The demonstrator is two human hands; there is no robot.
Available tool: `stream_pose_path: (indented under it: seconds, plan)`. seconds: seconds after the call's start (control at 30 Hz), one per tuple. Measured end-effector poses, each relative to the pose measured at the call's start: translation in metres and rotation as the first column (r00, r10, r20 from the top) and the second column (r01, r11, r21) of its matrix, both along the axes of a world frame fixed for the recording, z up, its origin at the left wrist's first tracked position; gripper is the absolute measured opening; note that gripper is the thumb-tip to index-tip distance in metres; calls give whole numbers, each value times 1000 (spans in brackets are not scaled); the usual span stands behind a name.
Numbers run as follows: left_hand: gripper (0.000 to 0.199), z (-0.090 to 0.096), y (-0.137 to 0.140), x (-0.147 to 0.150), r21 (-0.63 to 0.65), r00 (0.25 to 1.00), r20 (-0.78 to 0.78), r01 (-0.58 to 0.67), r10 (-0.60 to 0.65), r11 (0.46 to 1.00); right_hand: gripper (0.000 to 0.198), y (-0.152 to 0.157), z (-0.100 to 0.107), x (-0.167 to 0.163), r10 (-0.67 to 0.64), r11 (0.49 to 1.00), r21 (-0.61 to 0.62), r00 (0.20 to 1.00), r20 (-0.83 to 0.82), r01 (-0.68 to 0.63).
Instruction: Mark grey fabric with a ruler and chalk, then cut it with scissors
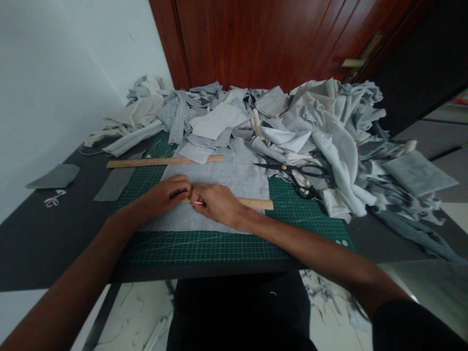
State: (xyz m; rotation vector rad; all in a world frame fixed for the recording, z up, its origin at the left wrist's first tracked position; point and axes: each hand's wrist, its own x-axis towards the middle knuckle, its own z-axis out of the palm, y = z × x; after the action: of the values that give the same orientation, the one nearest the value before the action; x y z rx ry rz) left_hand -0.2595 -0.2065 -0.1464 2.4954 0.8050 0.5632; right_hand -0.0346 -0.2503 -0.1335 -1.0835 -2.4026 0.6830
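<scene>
My left hand [170, 192] and my right hand [216, 202] meet over a light grey cloth [237, 170], fingertips touching. Out of my closed right hand shows a thin pink stick [198, 203], mostly hidden by the fingers, so its kind is unclear. The left fingers are curled and pinched together; what they hold cannot be made out. Beneath both hands a wooden ruler [256, 203] lies across the cloth, its left part covered. The cloth rests flat on a green cutting mat [219, 247].
A second wooden ruler [146, 162] lies farther back on the left. Black scissors [284, 167] lie spread at the right, by a large heap of grey fabric scraps [329, 117]. A grey fabric piece [58, 176] sits on the dark table [44, 234]. Behind stands a wooden door [248, 44].
</scene>
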Motion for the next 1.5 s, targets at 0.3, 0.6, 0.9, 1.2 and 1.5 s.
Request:
stream_pose_path:
  seconds: [0.3,0.6,0.9,1.2,1.5]
  plan:
    - [30,-1,-1,0,-1,1000,10,-10,10,1000,7,-27,-5,106,-135,988,-84,988,-74,129]
    - [33,1,-5,1,6,998,-29,-54,54,999,12,-37,0,133,-152,947,-316,947,-282,58]
    - [35,3,-2,-14,2,994,-56,-93,93,996,31,0,-15,75,-134,784,-555,797,-589,-278]
    - [52,-1,3,-66,-24,987,-3,-161,161,987,25,3,-20,70,-104,839,-504,848,-519,-206]
    - [37,0,-2,-66,5,987,16,-158,158,987,6,26,-8,-13,192,978,-38,955,-225,-206]
